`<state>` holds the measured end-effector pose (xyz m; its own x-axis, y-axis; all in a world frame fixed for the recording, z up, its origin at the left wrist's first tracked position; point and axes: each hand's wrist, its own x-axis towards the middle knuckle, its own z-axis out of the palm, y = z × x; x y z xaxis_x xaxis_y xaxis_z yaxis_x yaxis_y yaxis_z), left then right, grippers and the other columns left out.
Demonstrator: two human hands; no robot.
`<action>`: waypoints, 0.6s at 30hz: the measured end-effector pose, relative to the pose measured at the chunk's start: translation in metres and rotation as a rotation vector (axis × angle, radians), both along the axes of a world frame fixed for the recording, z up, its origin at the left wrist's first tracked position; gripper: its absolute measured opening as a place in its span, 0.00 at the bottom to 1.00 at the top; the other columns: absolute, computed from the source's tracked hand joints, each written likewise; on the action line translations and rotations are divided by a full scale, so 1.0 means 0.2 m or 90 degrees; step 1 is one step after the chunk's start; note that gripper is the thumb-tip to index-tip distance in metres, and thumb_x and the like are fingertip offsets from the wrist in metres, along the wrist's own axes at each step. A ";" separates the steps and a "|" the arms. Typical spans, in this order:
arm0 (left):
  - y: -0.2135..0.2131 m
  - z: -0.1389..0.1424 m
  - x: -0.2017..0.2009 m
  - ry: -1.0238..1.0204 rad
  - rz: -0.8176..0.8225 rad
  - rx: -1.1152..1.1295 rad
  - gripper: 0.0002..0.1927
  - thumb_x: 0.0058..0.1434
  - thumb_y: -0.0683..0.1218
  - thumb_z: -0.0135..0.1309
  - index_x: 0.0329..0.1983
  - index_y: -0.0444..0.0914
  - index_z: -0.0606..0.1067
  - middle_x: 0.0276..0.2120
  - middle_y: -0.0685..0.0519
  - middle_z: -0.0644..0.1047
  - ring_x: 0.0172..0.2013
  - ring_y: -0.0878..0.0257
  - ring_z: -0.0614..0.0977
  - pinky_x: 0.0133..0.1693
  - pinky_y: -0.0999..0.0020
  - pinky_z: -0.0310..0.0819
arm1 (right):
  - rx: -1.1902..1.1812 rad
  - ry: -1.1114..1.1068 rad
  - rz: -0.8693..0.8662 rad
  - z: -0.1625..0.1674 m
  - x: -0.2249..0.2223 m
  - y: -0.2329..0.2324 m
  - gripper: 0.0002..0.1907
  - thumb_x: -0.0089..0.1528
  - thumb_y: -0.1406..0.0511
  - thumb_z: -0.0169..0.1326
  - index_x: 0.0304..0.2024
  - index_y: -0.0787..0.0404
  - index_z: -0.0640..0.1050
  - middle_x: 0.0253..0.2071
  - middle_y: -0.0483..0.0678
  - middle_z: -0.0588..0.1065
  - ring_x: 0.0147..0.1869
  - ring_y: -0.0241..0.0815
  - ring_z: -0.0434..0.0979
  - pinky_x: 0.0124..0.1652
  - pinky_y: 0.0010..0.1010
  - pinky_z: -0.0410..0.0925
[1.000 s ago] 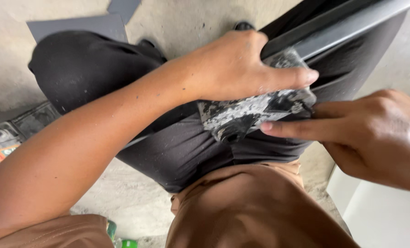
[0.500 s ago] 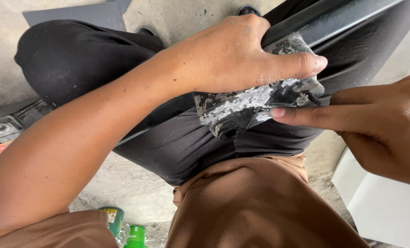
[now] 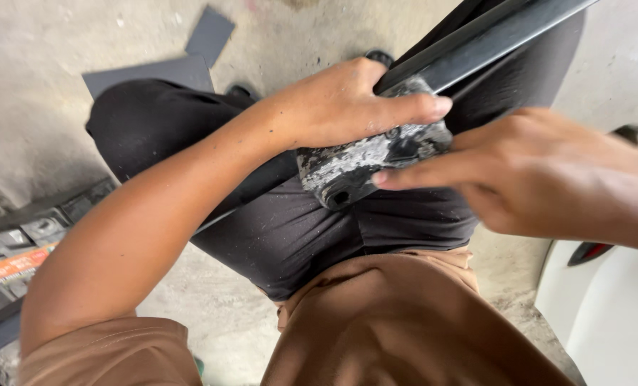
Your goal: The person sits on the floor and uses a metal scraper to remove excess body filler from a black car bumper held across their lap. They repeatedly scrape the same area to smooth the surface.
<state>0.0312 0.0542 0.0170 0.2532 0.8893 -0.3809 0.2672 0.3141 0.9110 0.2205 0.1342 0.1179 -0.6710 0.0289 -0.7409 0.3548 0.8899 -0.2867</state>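
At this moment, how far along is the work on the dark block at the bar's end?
Done: nothing visibly finished. In hand: left hand grips the crusted dark block on the black metal bar; right hand presses a finger against its side. Left: pale crust still covers the block.

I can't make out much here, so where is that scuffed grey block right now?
In the head view the grey block sits right of centre over the person's lap, gripped from above by the left hand, the right hand touching its right side, a dark bar just above.

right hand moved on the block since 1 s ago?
Yes. The right hand slid left along the crusted block; its fingertips reach nearer the block's left end, while the left hand grips above.
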 end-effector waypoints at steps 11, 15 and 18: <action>-0.01 0.00 -0.01 -0.004 -0.007 -0.111 0.36 0.49 0.75 0.51 0.36 0.40 0.83 0.26 0.52 0.84 0.30 0.64 0.87 0.34 0.70 0.80 | 0.028 -0.058 -0.097 0.06 0.07 -0.05 0.34 0.63 0.68 0.50 0.63 0.19 0.73 0.28 0.40 0.82 0.26 0.37 0.81 0.32 0.33 0.76; -0.01 0.00 0.01 -0.033 -0.006 -0.042 0.40 0.50 0.78 0.49 0.36 0.39 0.84 0.24 0.51 0.83 0.30 0.63 0.87 0.32 0.71 0.79 | -0.002 -0.106 -0.182 0.07 0.05 -0.04 0.36 0.61 0.69 0.51 0.61 0.17 0.75 0.33 0.39 0.83 0.26 0.38 0.82 0.30 0.33 0.75; -0.01 -0.01 0.02 0.038 0.001 -0.049 0.43 0.47 0.78 0.50 0.34 0.34 0.82 0.21 0.46 0.81 0.26 0.60 0.87 0.28 0.68 0.80 | 0.014 -0.166 -0.188 0.07 0.04 -0.05 0.38 0.60 0.70 0.51 0.60 0.14 0.73 0.37 0.34 0.83 0.25 0.35 0.82 0.30 0.29 0.75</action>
